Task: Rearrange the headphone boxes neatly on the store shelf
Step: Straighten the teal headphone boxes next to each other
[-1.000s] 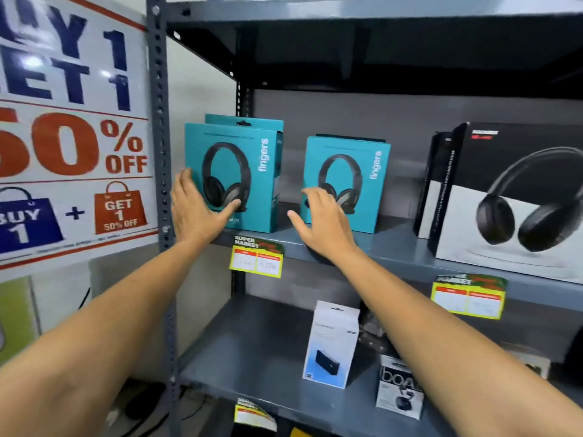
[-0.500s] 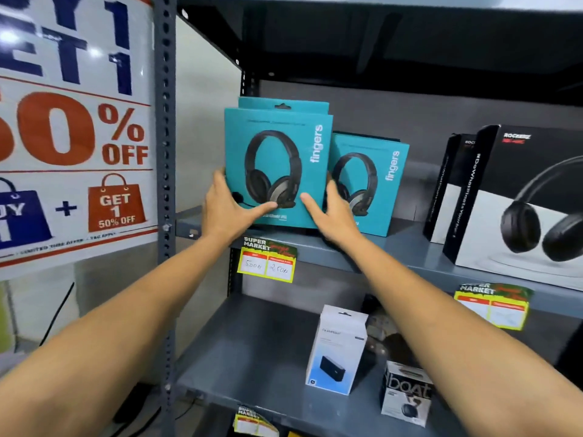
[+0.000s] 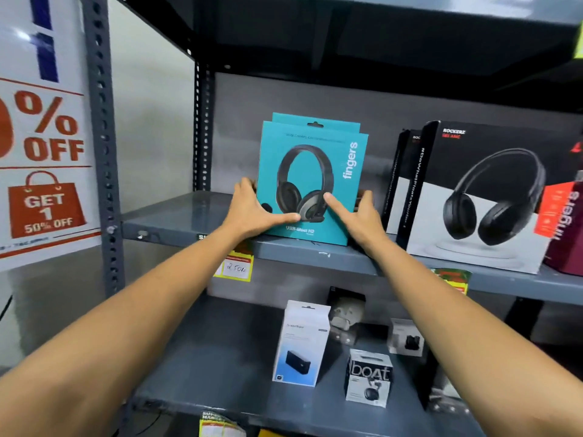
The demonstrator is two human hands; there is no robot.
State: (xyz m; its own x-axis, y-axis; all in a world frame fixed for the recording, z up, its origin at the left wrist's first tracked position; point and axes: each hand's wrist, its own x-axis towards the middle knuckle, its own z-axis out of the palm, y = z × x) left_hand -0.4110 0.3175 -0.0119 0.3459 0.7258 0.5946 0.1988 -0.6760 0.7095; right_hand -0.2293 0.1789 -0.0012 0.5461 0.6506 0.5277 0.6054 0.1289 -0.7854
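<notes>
A teal headphone box stands upright on the grey middle shelf, with another teal box right behind it, only its top edge showing. My left hand grips the front box's left lower edge, thumb across its face. On the right lower edge my right hand does the same. To the right stand two black-and-white headphone boxes, one behind the other.
A red box sits at the far right of the shelf. The lower shelf holds a white speaker box, a boat earbuds box and small items. A sale poster hangs left of the rack post. Price tags hang below.
Both hands closed on the left teal box and slid it right along the shelf. It now stands in front of the teal box that stood to the right. The camera moved closer.
</notes>
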